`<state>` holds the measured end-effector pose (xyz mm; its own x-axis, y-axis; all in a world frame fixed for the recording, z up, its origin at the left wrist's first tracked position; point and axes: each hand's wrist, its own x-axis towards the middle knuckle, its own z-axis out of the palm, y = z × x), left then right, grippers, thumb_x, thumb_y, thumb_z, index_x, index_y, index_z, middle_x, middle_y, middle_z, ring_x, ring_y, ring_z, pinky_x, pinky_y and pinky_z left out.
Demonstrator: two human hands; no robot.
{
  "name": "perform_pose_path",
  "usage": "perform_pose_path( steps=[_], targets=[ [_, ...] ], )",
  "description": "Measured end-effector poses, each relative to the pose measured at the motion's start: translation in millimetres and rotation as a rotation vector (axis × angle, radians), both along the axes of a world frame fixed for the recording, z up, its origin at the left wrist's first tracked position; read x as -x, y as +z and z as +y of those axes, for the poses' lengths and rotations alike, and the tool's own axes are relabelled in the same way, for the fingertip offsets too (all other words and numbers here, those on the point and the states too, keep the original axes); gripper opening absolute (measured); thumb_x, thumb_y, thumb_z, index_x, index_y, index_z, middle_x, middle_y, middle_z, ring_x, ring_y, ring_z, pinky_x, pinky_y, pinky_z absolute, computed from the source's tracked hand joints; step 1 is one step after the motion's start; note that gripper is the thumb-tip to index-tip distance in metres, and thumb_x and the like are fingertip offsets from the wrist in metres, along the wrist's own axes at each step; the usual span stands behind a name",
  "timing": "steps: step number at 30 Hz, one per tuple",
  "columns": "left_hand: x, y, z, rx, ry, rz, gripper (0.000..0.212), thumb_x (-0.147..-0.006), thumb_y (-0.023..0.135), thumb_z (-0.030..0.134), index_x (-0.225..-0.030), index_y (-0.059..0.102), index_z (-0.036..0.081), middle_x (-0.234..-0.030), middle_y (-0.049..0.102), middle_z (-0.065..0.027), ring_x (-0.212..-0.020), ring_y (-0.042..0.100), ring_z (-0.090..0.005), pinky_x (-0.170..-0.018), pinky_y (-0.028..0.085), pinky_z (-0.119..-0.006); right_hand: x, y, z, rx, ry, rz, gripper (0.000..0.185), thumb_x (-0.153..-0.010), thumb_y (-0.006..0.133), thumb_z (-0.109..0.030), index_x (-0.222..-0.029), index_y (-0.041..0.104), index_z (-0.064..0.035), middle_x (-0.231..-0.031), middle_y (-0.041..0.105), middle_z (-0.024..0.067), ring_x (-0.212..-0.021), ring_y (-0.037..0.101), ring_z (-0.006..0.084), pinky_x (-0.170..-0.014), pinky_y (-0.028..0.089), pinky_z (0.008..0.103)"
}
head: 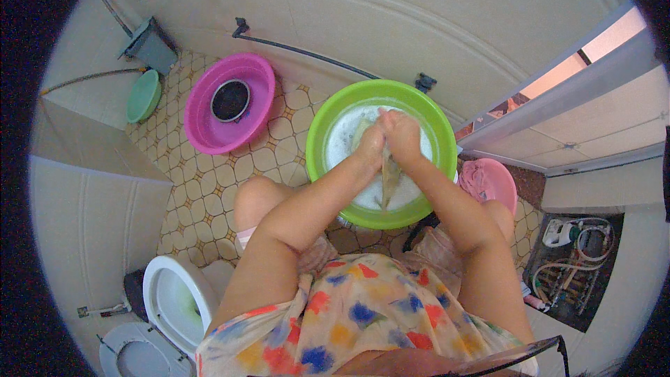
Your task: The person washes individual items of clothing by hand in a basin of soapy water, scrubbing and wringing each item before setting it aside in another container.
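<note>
My left hand and my right hand are pressed together above a lime-green plastic basin. Both grip a wet, pale yellowish-beige cloth, which hangs down between them with its lower end at the suds. White soapy foam covers the water inside the basin. Part of the cloth also shows to the left of my left hand. The fingers overlap, so most of the gripped part is hidden.
A magenta basin holding a dark round object sits at the left on the tiled floor. At the right is a pink basin with pink cloth. A toilet stands lower left. A wall pipe runs behind the green basin.
</note>
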<state>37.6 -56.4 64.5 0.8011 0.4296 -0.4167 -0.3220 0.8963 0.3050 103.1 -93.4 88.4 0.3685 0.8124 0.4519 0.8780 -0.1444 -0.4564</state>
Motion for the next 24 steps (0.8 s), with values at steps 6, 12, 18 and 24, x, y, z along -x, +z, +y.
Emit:
perform_pose_path(
  steps=[6, 12, 18, 24],
  targets=[
    [8, -51, 19, -0.100, -0.169, -0.069, 0.030, -0.085, 0.038, 0.038, -0.086, 0.050, 0.010, -0.082, 0.056, -0.0072, -0.079, 0.053, -0.0212, -0.074, 0.042, -0.038, 24, -1, -10, 0.133, 0.256, -0.385, 0.026, -0.080, 0.044, -0.027, -0.077, 0.055, -0.0038, -0.065, 0.054, 0.0137, -0.063, 0.054, 0.0295, -0.062, 0.042, 0.0402],
    [8, 2, 2, -0.263, -0.027, 0.119, 0.036, -0.085, 0.038, 0.039, -0.095, 0.052, 0.007, -0.086, 0.056, -0.0090, -0.080, 0.054, -0.0221, -0.076, 0.042, -0.037, 5, 14, -4, 0.169, -0.036, -0.030, 0.021, -0.083, 0.042, -0.022, -0.079, 0.057, -0.0070, -0.073, 0.058, 0.0122, -0.065, 0.057, 0.0287, -0.057, 0.045, 0.0393],
    [13, -10, 22, -0.017, -0.158, 0.074, 0.032, -0.085, 0.041, 0.034, -0.093, 0.054, 0.005, -0.089, 0.056, -0.0075, -0.080, 0.054, -0.0197, -0.074, 0.043, -0.033, 41, 21, -13, 0.172, 0.129, -0.159, 0.036, -0.085, 0.039, -0.030, -0.071, 0.056, -0.0025, -0.070, 0.056, 0.0163, -0.064, 0.055, 0.0331, -0.058, 0.044, 0.0386],
    [-1, 5, 4, -0.101, -0.050, 0.137, 0.030, -0.086, 0.038, 0.034, -0.091, 0.052, 0.008, -0.083, 0.056, -0.0068, -0.076, 0.054, -0.0202, -0.068, 0.044, -0.035, 0, 20, -3, 0.150, -0.063, 0.028, 0.034, -0.085, 0.040, -0.029, -0.073, 0.057, -0.0021, -0.066, 0.055, 0.0181, -0.063, 0.055, 0.0321, -0.056, 0.042, 0.0402]
  ],
)
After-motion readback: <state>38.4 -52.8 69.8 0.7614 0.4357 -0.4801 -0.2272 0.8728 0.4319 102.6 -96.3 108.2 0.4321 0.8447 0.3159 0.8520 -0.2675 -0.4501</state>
